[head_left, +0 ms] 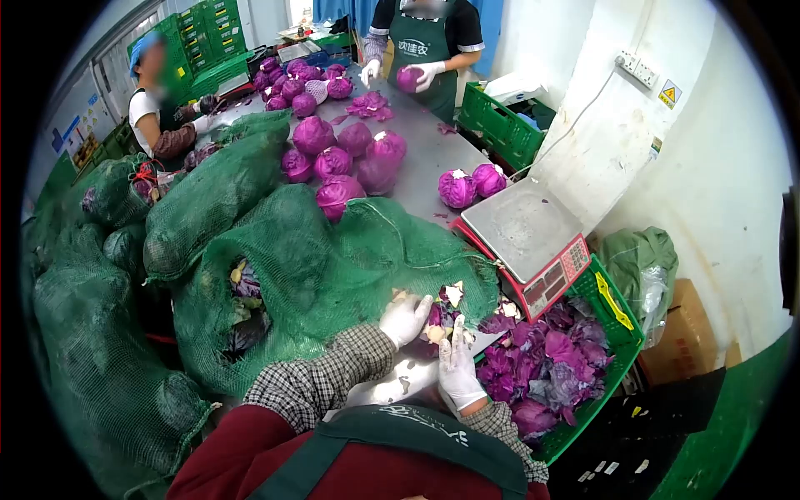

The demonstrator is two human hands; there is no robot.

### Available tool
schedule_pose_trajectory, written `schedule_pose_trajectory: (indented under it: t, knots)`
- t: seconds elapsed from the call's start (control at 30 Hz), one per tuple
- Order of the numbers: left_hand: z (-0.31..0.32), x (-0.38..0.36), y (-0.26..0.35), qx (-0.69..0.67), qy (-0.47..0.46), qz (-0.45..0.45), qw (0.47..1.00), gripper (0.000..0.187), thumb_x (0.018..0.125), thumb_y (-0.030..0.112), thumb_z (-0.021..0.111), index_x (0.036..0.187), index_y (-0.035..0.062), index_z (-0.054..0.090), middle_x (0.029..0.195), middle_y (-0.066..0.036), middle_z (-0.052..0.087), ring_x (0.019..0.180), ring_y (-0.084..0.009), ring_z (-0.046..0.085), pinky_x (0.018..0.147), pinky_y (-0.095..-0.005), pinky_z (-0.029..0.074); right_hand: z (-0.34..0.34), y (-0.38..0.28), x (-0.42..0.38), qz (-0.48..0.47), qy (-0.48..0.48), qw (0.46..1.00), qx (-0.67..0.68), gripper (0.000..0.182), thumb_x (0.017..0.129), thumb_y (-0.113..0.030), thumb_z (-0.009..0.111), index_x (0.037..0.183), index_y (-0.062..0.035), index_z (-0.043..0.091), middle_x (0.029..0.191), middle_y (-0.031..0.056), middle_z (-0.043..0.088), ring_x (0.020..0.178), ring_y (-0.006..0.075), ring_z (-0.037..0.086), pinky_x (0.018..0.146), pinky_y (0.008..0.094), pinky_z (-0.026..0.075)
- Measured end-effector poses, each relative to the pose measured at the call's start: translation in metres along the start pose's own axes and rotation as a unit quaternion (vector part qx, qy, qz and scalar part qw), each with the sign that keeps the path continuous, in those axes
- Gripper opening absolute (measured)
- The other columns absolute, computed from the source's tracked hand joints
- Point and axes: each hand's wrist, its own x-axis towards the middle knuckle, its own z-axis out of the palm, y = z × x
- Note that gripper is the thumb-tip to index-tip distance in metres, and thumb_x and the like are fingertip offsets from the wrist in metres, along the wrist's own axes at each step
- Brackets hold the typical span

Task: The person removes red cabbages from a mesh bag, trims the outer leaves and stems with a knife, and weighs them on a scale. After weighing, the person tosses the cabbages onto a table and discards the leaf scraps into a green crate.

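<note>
My left hand [407, 321], in a white glove, rests its fingers at the left of a small heap of purple cabbage trimmings [437, 317] with pale cut stem ends. On the other side of the heap is my gloved right hand [461, 372], fingers pointing away from me. A flat grey knife blade [485, 342] sticks out to the right from it; the handle is hidden by the hand. Green mesh sacking [358, 267] lies just beyond both hands. Close on the right stands a green crate [602, 385] with purple cabbage leaves [542, 358] in it.
A red scale [533, 242] stands beyond the crate. Trimmed purple cabbages [333, 162] sit on the metal table [425, 167]. Full green mesh sacks [108, 333] crowd the left. One person [425, 58] holds a cabbage at the far end; another person [158, 108] works at the left.
</note>
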Motion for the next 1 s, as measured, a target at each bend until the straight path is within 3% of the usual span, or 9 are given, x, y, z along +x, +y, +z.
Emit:
schedule_pose_trajectory:
  t: [0.2,0.33,0.43,0.5,0.6,0.73,0.87,0.97,1.0]
  knots:
    - [0.017,0.010,-0.007,0.017,0.025,-0.029,0.999,0.049,0.096,0.043,0.038,0.106,0.0005,0.060,0.110,-0.023,0.061,0.101,-0.0425,0.056,0.091,-0.0470,0.042,-0.009,0.009,0.023,0.028,-0.018,0.999,-0.009,0.052,0.096,-0.020,0.043,0.139,0.0070,0.031,0.126,0.0332,0.050,0.111,0.0474,0.052,0.092,0.0488,0.045]
    - [0.033,0.017,-0.036,0.108,0.042,0.079,0.990,0.040,0.097,0.031,0.040,0.107,-0.0020,0.058,0.110,-0.025,0.060,0.101,-0.0419,0.057,0.088,-0.0427,0.046,0.025,0.109,0.028,-0.185,0.045,0.952,-0.240,0.049,0.083,-0.005,0.049,0.126,0.0173,0.042,0.126,0.0383,0.047,0.114,0.0465,0.052,0.093,0.0481,0.047]
    - [0.025,0.004,-0.024,-0.049,0.079,0.002,0.996,0.046,0.095,0.038,0.040,0.107,-0.0001,0.062,0.111,-0.028,0.060,0.101,-0.0438,0.058,0.093,-0.0467,0.043,0.018,0.106,0.025,-0.152,-0.007,0.960,-0.235,0.046,0.088,-0.006,0.045,0.128,0.0154,0.041,0.130,0.0356,0.045,0.120,0.0450,0.049,0.102,0.0467,0.042]
    - [0.027,0.001,-0.050,-0.099,0.068,0.025,0.992,0.045,0.097,0.035,0.039,0.115,-0.0002,0.060,0.113,-0.026,0.060,0.110,-0.0398,0.055,0.098,-0.0430,0.041,0.014,0.106,0.028,0.098,-0.009,0.993,0.066,0.051,0.086,-0.003,0.043,0.133,0.0145,0.036,0.137,0.0312,0.040,0.128,0.0407,0.042,0.110,0.0456,0.032]
    - [0.035,-0.012,-0.095,-0.299,0.036,0.073,0.951,0.047,0.100,0.034,0.036,0.122,-0.0042,0.053,0.123,-0.018,0.057,0.114,-0.0289,0.055,0.102,-0.0377,0.039,0.018,0.121,0.004,-0.089,-0.021,0.970,-0.225,0.051,0.087,-0.002,0.042,0.136,0.0103,0.036,0.139,0.0265,0.039,0.133,0.0381,0.036,0.112,0.0446,0.030]
    - [0.003,-0.055,-0.062,-0.368,0.073,-0.106,0.921,0.047,0.101,0.030,0.045,0.133,-0.0033,0.044,0.124,-0.013,0.055,0.112,-0.0191,0.054,0.100,-0.0331,0.043,-0.002,0.080,-0.009,-0.176,0.001,0.952,-0.251,0.081,0.078,-0.022,0.059,0.135,0.0223,0.022,0.142,0.0362,0.027,0.137,0.0470,0.022,0.115,0.0504,0.018]
    - [-0.011,-0.080,-0.020,-0.259,0.016,-0.130,0.957,0.101,0.076,0.033,0.080,0.143,-0.0097,0.019,0.129,-0.025,0.050,0.117,-0.0279,0.053,0.096,-0.0328,0.048,-0.009,0.059,-0.016,-0.146,-0.021,0.988,-0.034,0.068,0.081,-0.019,0.057,0.134,0.0165,0.032,0.139,0.0333,0.034,0.130,0.0470,0.033,0.111,0.0503,0.027]
    - [-0.009,-0.072,-0.017,-0.314,0.001,-0.157,0.936,0.096,0.071,0.025,0.084,0.142,-0.0081,0.027,0.130,-0.020,0.050,0.119,-0.0247,0.052,0.102,-0.0360,0.043,-0.005,0.079,-0.011,-0.162,0.057,0.976,-0.135,0.059,0.078,-0.001,0.055,0.134,0.0089,0.039,0.135,0.0295,0.041,0.126,0.0412,0.042,0.106,0.0442,0.035]
    - [-0.006,-0.070,-0.021,-0.330,-0.014,-0.136,0.934,0.094,0.071,0.024,0.084,0.141,-0.0068,0.029,0.130,-0.019,0.051,0.118,-0.0241,0.053,0.101,-0.0361,0.044,-0.011,0.085,-0.016,-0.079,0.057,0.994,-0.052,0.052,0.085,-0.012,0.053,0.132,0.0070,0.041,0.123,0.0255,0.046,0.113,0.0348,0.048,0.096,0.0413,0.040]
